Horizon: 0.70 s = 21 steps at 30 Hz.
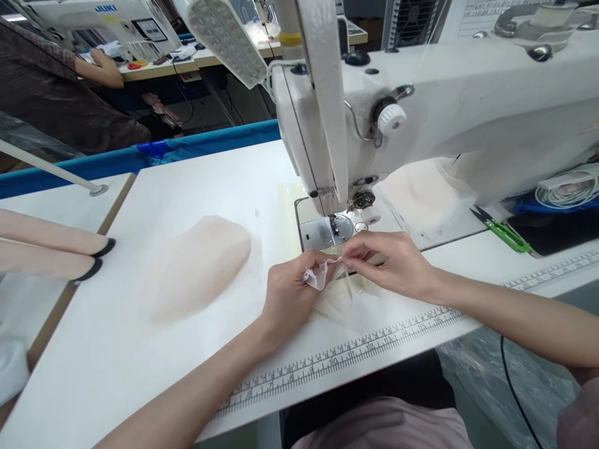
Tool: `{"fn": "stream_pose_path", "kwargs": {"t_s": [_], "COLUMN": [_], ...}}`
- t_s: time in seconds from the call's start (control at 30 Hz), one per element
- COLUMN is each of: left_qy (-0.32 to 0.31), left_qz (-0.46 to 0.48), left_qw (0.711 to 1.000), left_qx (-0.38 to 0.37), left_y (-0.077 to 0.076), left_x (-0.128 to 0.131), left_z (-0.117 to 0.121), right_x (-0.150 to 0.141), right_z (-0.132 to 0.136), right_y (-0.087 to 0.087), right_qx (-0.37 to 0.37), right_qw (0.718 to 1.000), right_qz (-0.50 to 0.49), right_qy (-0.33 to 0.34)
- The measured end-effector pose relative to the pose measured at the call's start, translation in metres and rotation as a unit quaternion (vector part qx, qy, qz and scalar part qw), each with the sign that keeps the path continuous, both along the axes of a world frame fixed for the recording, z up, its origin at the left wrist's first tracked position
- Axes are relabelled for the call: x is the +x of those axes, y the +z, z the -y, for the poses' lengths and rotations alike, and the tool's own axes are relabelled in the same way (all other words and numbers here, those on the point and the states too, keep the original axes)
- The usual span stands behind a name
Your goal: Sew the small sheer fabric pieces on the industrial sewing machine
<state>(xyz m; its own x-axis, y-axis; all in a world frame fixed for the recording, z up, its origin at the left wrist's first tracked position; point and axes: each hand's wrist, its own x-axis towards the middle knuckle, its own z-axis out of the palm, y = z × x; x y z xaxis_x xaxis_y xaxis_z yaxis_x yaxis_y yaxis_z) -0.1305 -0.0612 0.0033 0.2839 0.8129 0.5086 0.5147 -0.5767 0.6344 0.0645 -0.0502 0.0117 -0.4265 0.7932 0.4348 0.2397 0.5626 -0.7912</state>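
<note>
Just in front of the sewing machine's needle plate [321, 234], both my hands are on a piece of thin, sheer white fabric [317, 276]. My left hand [292, 290] is closed around it, and a gathered bit sticks out above the thumb. With thumb and fingertips, my right hand [390, 262] pinches the fabric's edge close to the left thumb. A loose strip of it hangs below the fingers. Above the hands stands the presser foot [334, 224] of the white sewing machine [430, 106]. On the table to the left lies a pale peach fabric piece [206, 265].
Green-handled snips [508, 234] lie right, beside a dark flat object [556, 227]. More pale fabric [421, 193] sits under the machine arm. A ruler tape [332, 362] runs along the front edge. Two peach tubes with black ends [51, 240] lie left. Another person [60, 87] works behind.
</note>
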Motion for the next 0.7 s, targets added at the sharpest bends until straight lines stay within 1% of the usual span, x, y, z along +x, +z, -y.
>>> {"fn": "stream_pose_path", "kwargs": {"t_s": [0.17, 0.4, 0.57, 0.7], "left_qy": [-0.004, 0.006, 0.016, 0.01], "left_qz": [0.003, 0.0, -0.007, -0.002], "left_qw": [1.0, 1.0, 1.0, 1.0], "left_qx": [0.003, 0.002, -0.006, 0.003], "left_y": [0.0012, 0.0015, -0.0001, -0.0014], "left_x": [0.0014, 0.0018, 0.0005, 0.0003], "left_z": [0.0, 0.0007, 0.0009, 0.0006], "right_x": [0.0002, 0.0006, 0.0005, 0.0003], "right_z": [0.0005, 0.0, -0.0011, -0.0013], "right_y": [0.0012, -0.0009, -0.0004, -0.0006], "right_qx": [0.002, 0.015, 0.032, 0.047], "right_qw": [1.0, 1.0, 0.999, 0.998], "right_qz": [0.014, 0.008, 0.023, 0.031], "right_qy": [-0.006, -0.001, 0.0, 0.003]}}
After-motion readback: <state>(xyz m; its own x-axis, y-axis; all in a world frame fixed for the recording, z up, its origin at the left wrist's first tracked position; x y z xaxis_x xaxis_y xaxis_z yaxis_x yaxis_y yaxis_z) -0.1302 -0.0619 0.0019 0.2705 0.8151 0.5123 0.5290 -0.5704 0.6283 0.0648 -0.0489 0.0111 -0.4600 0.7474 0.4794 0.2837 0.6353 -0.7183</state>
